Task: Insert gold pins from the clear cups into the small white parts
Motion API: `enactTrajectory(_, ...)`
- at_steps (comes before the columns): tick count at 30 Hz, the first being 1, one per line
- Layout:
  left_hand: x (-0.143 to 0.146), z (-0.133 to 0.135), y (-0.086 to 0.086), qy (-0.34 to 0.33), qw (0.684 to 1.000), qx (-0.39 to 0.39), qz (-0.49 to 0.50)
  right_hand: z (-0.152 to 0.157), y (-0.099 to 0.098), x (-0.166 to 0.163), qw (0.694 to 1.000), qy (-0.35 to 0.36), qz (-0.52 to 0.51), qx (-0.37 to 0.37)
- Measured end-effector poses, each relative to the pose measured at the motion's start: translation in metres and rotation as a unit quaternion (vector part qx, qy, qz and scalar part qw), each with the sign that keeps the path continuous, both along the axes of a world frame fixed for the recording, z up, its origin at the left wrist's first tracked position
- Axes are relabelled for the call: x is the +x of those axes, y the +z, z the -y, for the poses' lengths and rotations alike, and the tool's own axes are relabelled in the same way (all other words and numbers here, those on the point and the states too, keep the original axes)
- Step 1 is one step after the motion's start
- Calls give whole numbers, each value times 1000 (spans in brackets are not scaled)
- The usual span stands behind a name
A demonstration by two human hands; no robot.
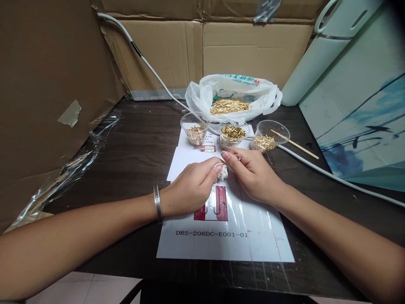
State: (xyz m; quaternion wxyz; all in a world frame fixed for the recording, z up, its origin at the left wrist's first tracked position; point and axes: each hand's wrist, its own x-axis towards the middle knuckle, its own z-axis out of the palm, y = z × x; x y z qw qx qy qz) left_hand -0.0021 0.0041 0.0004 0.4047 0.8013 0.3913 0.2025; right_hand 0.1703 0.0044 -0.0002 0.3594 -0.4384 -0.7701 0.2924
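My left hand [193, 185], with a silver bangle at the wrist, is closed round a crumpled white wad, perhaps tissue [223, 172]. Right beside it, my right hand [253, 171] has thumb and forefinger pinched together, with a ring on one finger. What that pinch holds, if anything, is too small and hidden to name. Both hands hover over printed paper sheets [202, 245], marked "DRS-206DC-E001-01". Just beyond the hands stand three clear plastic cups with small gold-coloured metal pins: a left cup [187, 126], a middle cup [223, 138] and a right cup [280, 126].
Behind the cups lies a white plastic bag [196, 99] full of longer gold pins. A wooden stick [300, 145] leans out of the right cup. A white cable [155, 74] crosses the dark table [126, 147]. Cardboard walls [171, 55] and a pale cylinder [305, 69] border it.
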Motion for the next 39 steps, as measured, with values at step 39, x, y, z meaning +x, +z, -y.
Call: enactTrajectory(39,-1,1,2,0,1000,7,4,9,-5,-10,999,-52,7,-5)
